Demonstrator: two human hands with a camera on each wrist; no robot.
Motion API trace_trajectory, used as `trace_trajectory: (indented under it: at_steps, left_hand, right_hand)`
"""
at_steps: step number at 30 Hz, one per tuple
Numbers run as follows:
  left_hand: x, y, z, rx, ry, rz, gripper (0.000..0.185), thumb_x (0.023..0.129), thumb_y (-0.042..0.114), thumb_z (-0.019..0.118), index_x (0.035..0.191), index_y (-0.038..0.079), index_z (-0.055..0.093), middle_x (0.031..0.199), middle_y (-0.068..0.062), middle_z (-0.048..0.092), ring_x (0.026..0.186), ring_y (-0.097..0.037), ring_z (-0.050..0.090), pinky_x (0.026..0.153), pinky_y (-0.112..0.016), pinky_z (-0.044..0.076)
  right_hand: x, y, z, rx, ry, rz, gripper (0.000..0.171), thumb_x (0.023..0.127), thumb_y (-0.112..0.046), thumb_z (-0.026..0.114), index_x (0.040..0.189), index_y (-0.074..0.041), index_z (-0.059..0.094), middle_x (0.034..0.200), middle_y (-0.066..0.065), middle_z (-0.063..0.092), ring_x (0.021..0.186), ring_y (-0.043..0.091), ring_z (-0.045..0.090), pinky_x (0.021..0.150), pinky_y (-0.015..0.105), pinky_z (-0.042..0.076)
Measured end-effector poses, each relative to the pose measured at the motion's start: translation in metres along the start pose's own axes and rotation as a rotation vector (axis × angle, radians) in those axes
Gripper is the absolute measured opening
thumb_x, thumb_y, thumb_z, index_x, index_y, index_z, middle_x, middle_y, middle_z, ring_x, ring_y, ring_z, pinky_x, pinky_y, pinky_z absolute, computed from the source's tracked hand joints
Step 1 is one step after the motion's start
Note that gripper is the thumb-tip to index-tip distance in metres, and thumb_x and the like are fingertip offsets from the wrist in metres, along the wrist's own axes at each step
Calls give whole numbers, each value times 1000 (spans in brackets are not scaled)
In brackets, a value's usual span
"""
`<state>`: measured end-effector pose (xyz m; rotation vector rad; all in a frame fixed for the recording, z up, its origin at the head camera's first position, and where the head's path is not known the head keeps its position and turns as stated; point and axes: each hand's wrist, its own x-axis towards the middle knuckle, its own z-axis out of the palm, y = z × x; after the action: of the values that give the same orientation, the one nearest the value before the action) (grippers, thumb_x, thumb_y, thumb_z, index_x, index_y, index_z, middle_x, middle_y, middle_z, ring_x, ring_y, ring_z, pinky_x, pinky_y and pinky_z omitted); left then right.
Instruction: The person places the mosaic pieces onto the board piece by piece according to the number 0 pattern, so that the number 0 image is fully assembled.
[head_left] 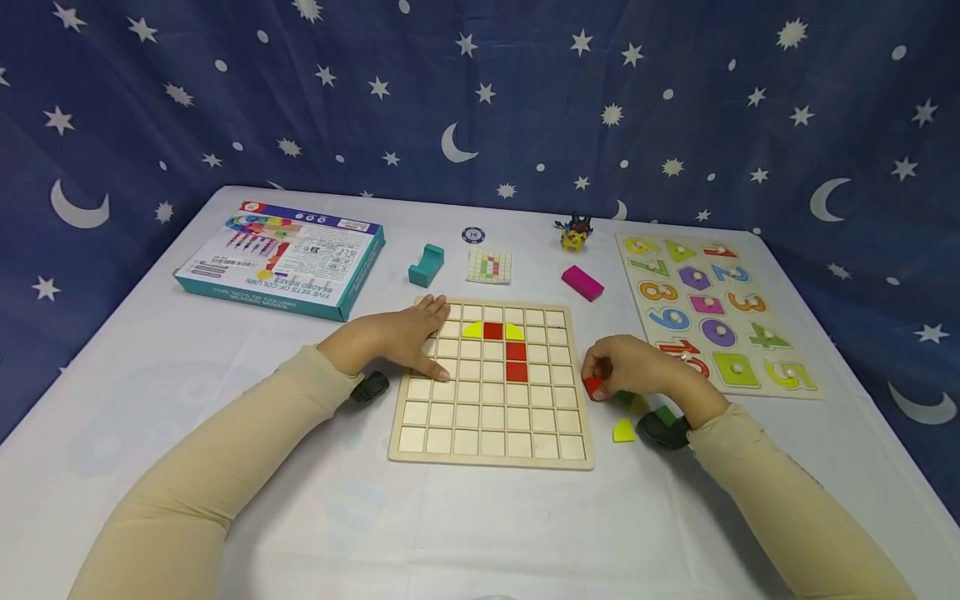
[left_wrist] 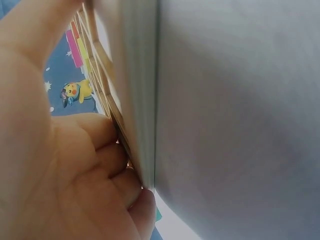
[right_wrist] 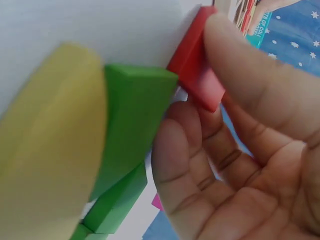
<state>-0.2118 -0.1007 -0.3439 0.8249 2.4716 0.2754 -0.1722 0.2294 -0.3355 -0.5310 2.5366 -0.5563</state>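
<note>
My left hand rests over the left edge of a wooden grid board, fingers and thumb extended across its cells. Three red square tiles and two yellow rounded tiles sit in cells of the board's upper half. Just right of the board, my right hand pinches a red square tile between thumb and fingers, low over the table. Close beside these fingers in the right wrist view are green pieces and a yellow piece. Another yellow tile lies nearer the board's lower right corner.
Behind the board lie a small pattern card, a poker chip, a teal block, a magenta block and a small figurine. A flat box occupies the back left, a number puzzle the right.
</note>
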Motion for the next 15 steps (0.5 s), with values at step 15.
trace_trajectory:
  at_steps: [15]
  left_hand:
    - [1, 0, 0, 4, -7, 2, 112, 75, 55, 67, 146, -3, 3, 153, -18, -8, 141, -33, -11, 115, -45, 4]
  right_hand:
    - [1, -4, -16, 29, 113, 76, 4, 81, -6, 67, 85, -7, 70, 74, 2, 61, 70, 16, 51, 62, 26, 44]
